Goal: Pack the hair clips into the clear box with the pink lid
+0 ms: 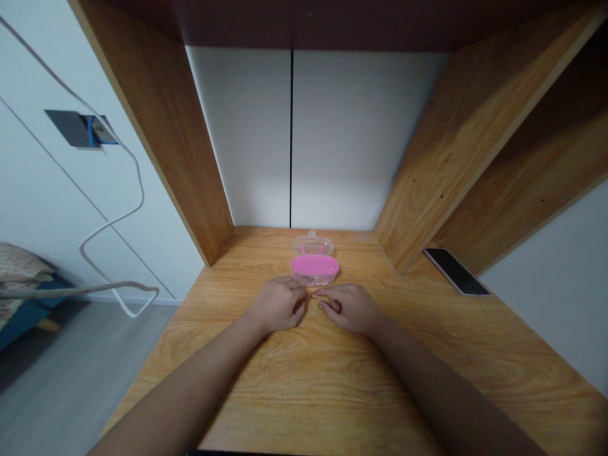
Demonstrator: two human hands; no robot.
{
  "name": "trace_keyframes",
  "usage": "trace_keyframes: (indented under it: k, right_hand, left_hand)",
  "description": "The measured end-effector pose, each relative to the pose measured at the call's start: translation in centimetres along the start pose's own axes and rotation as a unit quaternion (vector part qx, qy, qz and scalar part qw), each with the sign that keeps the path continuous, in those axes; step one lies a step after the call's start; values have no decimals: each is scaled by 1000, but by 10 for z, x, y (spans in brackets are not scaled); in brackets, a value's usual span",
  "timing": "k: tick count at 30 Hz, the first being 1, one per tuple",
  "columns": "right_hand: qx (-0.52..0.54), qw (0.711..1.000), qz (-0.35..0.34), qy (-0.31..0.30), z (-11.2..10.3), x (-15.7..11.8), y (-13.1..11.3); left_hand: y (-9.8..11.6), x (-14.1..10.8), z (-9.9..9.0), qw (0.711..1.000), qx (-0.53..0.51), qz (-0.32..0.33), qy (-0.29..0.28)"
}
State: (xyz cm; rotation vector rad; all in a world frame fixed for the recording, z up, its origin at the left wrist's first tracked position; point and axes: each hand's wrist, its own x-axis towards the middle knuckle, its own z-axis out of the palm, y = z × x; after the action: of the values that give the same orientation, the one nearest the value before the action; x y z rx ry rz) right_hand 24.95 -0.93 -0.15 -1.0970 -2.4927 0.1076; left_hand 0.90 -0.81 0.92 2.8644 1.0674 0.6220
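Note:
Two small dark rings, like tiny hair elastics, lie on the wooden desk between my hands: one ring (314, 296) at the fingertips and another ring (321, 306) by my right thumb. My left hand (281, 303) rests on the desk, thumb and index finger apart, fingertips close to the upper ring. From the other side, my right hand (351, 307) stretches its index finger to that ring, touching or almost touching it; the other fingers are curled. Just beyond my fingertips sits an oval plastic box (315, 266), pink on top with clear walls and small contents I cannot make out.
Behind the pink box lies a clear oval lid (312, 244) with a tab. A phone (456, 271) lies at the right by a wooden upright (427, 190). Wooden panels and an overhead shelf enclose the desk (308, 392). A white cable (137, 171) hangs at left.

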Motion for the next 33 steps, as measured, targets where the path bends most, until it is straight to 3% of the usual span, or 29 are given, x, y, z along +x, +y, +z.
trace_keyframes:
  k: [9, 24, 33]
  right_hand:
    - [-17, 999, -13, -35, 1, 4, -4]
    - [49, 999, -11, -21, -2, 6, -5]
    - [35, 999, 11, -11, 0, 8, -5]
  left_hand:
    - [-2, 0, -2, 999, 10, -7, -50]
    - [-1, 0, 0, 999, -20, 1, -49]
    - [1, 1, 1, 999, -24, -10, -42]
